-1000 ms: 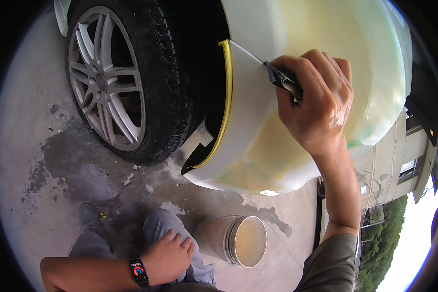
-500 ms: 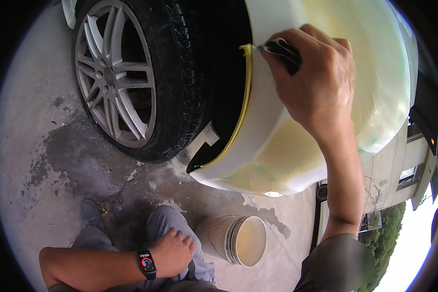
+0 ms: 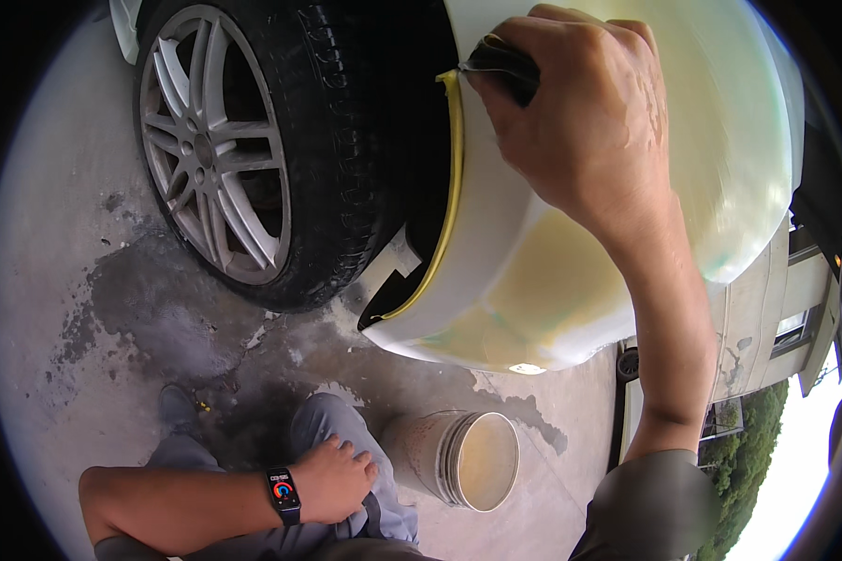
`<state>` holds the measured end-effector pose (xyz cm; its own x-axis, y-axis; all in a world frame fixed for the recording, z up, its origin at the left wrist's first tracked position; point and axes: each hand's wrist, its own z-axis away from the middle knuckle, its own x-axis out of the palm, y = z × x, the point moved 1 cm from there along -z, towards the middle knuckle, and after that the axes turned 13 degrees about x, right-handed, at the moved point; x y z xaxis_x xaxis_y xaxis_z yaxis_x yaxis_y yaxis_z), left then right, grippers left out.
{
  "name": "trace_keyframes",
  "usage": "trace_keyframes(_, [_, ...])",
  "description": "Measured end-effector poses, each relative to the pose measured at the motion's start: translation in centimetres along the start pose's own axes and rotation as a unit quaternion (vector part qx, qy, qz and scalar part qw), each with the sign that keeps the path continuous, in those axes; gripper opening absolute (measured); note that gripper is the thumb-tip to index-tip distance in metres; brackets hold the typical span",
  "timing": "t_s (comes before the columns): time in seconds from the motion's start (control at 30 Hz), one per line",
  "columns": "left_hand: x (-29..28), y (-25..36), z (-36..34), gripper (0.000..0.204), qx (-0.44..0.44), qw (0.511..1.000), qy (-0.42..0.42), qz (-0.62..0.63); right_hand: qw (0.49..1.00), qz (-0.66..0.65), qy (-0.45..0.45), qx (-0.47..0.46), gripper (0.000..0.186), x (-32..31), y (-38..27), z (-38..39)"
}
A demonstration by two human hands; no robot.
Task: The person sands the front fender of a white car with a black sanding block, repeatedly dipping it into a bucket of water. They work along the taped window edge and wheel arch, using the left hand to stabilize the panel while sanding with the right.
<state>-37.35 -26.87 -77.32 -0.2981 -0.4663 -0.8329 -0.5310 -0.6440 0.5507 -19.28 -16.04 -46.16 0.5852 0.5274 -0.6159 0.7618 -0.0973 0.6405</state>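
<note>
A folded dark sheet (image 3: 507, 67) is pinched between the thumb and fingers of the right hand (image 3: 589, 117), which is closed narrowly around it over the car bumper (image 3: 557, 271). The sheet's tip is held at the wheel-arch edge, just beside the upper end of a yellow tape strip (image 3: 455, 159); how much of its underside is pressed to the surface cannot be told. The bumper is patched in white, tan and pale green. The left hand (image 3: 339, 479) is rested, empty and loosely curled, on a grey-trousered leg (image 3: 323, 421), and a black smartwatch (image 3: 283, 496) is worn at its wrist. A pale bucket (image 3: 416, 453) of cloudy, tan liquid is placed near that leg. To the left, a silver multi-spoke wheel (image 3: 203, 150) is seen, with wet concrete ground (image 3: 159, 299) below it.
</note>
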Motion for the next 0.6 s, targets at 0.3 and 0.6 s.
trace_keyframes(0.3, [0.4, 0.6, -0.4, 0.063, 0.042, 0.995, 0.085, -0.038, 0.995, -0.062, 0.076, 0.034, 0.023, -1.3, 4.4, 6.4])
trace_keyframes(0.6, [0.7, 0.7, -0.2, 0.065, 0.041, 0.994, 0.091, -0.035, 0.994, -0.074, 0.063, 0.041, 0.014, -1.4, 4.0, 5.9])
